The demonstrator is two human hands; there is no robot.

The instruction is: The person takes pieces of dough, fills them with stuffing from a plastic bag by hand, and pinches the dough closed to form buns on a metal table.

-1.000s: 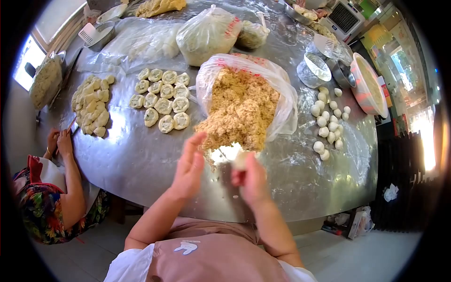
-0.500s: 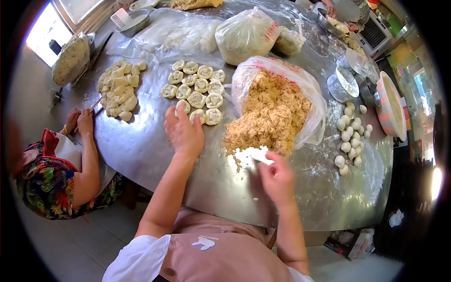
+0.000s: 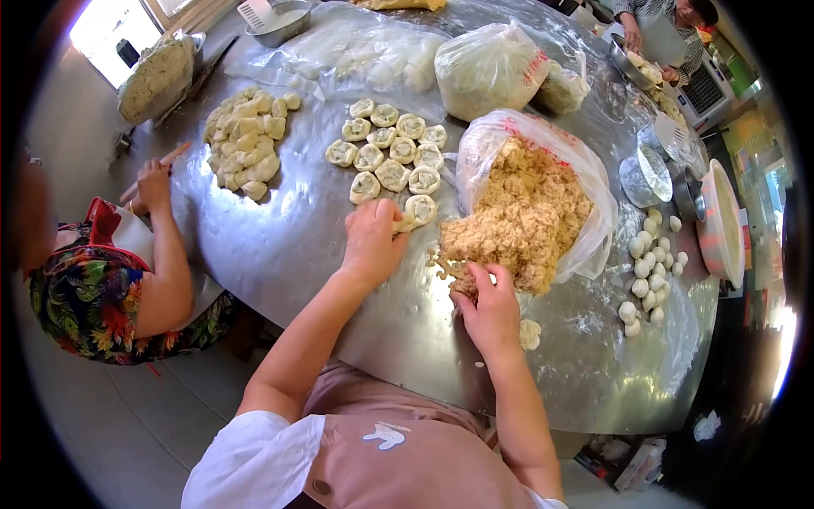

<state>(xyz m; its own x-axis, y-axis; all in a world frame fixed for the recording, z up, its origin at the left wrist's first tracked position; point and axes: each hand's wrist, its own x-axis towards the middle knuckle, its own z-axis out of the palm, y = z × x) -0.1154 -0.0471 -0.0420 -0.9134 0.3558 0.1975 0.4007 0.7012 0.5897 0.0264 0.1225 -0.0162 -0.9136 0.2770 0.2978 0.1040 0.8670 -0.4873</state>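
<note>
My left hand (image 3: 373, 242) is closed on a dough piece (image 3: 413, 219) at the near end of a group of round, flattened dough pieces with dimpled centres (image 3: 393, 176). At the near edge of a golden-brown crumbly filling (image 3: 509, 229), my right hand (image 3: 489, 312) pinches some of it with thumb and fingers. The filling spills from a clear plastic bag (image 3: 602, 199) onto the metal table. A pale dough piece (image 3: 530, 334) lies beside my right wrist.
Small white dough balls (image 3: 651, 276) lie to the right, near a metal container (image 3: 646, 176) and a large basin (image 3: 721, 225). Cut dough (image 3: 246, 140) is piled at left. A person (image 3: 110, 293) there grips a rolling pin (image 3: 157, 174). Another person (image 3: 666, 34) works at the far right.
My left hand has lowered and closed on a dough piece. My right hand has let go of its white piece, now on the table, and reached the filling. The view has shifted.
</note>
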